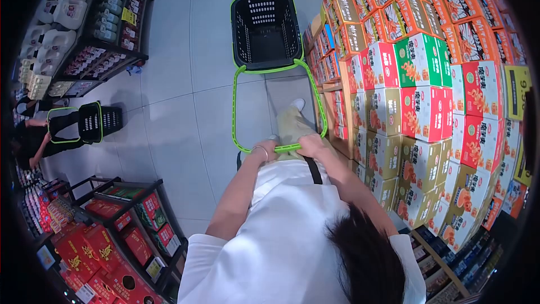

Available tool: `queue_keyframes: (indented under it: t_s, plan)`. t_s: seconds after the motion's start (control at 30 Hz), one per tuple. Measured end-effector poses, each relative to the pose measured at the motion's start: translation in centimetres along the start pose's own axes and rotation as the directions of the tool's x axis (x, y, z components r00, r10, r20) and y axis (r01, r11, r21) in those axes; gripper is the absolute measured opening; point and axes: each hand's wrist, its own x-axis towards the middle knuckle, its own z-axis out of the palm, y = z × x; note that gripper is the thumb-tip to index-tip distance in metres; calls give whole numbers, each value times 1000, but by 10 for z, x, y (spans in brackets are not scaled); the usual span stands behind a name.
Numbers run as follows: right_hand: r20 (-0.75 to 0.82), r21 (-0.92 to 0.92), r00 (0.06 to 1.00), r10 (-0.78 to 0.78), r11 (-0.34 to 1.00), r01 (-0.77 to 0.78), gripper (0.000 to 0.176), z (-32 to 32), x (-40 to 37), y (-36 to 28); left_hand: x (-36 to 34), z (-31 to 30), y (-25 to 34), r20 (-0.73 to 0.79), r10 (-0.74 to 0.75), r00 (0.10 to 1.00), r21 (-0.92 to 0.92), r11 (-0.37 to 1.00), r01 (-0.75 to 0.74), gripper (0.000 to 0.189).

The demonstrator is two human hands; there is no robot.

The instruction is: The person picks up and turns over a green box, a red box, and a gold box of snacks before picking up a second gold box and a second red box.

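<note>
A black shopping basket (266,45) with a bright green rim stands in front of me on the floor, nothing visible inside it. Its long green handle (322,104) reaches back toward my waist. My left hand (265,148), with a bracelet at the wrist, is closed around the handle's near bar. Close beside it, my right hand (311,145) grips the same bar further right. Fingertips of both hands are partly hidden by the bar and my clothes.
Stacked snack cartons (427,112) rise close on my right. At left are a shelf of bottles (109,11) and a rack with red gift boxes (107,253). Another person (39,135) holds a second basket (100,124) at far left. Grey floor tiles (169,79) lie between.
</note>
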Motion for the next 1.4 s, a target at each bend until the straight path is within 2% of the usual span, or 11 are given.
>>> queue_keyframes:
  t_s: [0.1, 0.2, 0.33, 0.4, 0.47, 0.57, 0.67, 1.1, 1.27, 1.37, 1.4]
  plan:
    - [-74, -36, 997, -26, 999, 23, 25, 20, -21, -5, -8, 30, -3, -11, 27, 1000, 7, 1000, -27, 38]
    - [-65, -35, 997, -50, 998, 47, 25, 39, -52, -7, -24, 59, -1, 6, 30, 1000, -1, 1000, -30, 39]
    - [-43, 25, 999, 13, 1000, -12, 25, 65, -97, -27, -50, 93, 1, 90, 118, 989, 82, 989, -126, 32]
    - [-110, 35, 994, 18, 999, -14, 24, 66, -113, -34, -69, 92, 10, 129, 142, 981, 91, 984, -154, 30]
    - [-158, 67, 987, -13, 997, 24, 24, 50, -128, -38, -104, 72, 36, -2, 130, 992, 84, 988, -129, 27]
    - [-235, 79, 969, -73, 992, 95, 23, 19, -149, -42, -127, 54, 62, -91, 167, 982, 74, 984, -160, 26]
    - [-261, 85, 962, -85, 990, 111, 22, -5, -167, -39, -132, 50, 81, -108, 229, 967, 90, 971, -220, 25]
    - [-431, 218, 898, -84, 957, 194, 19, -15, -220, -25, -138, 58, 192, -92, 219, 971, 346, 922, -175, 34]
    - [-448, 219, 888, -107, 949, 225, 20, -4, -235, -13, -142, 74, 199, -158, 301, 940, 293, 924, -247, 27]
    - [-548, 191, 827, -129, 943, 273, 29, -11, -258, -8, -146, 77, 201, -237, 300, 924, 347, 914, -208, 34]
    - [-627, 258, 774, -85, 915, 310, 35, -21, -271, -8, -146, 76, 199, -235, 297, 925, 349, 914, -205, 34]
